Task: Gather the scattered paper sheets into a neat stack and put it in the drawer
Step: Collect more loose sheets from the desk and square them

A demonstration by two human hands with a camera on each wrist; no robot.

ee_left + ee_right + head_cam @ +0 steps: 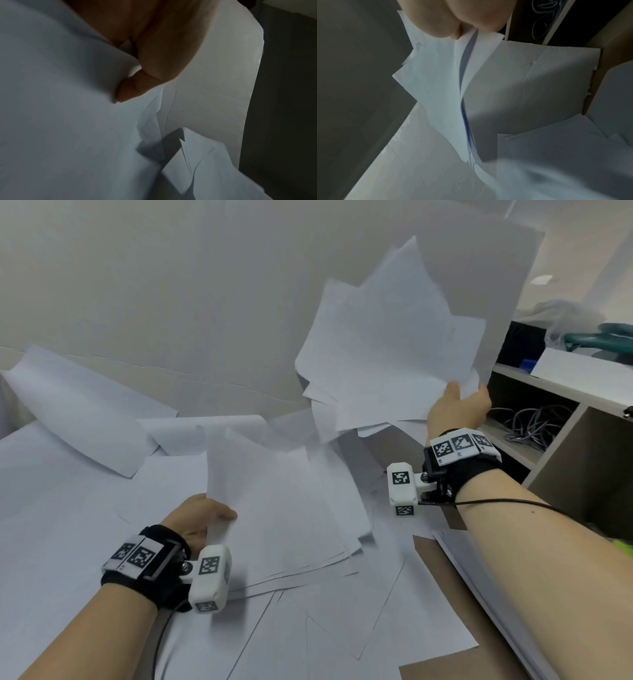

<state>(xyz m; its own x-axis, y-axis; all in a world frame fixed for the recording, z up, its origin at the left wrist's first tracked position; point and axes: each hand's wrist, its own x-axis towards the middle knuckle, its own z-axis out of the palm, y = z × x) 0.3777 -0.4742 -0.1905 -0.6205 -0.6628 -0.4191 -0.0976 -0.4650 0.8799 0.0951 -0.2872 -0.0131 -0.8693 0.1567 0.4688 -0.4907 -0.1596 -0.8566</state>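
White sheets mostly loose on desk [445,570]; right hand [457,409] grips ragged bunch [390,350], left hand [197,518] pinches one sheet [253,491]. Unsquared, drawer unseen.

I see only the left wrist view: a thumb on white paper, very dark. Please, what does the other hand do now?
Observer: The right hand holds a messy bunch of sheets up in the air.
Operator: Is paper still on the table?
Observer: Yes, many loose sheets lie overlapped there.
Operator: And the left hand, what does it hold?
Observer: The left hand pinches the corner of one sheet, lifted from the pile.
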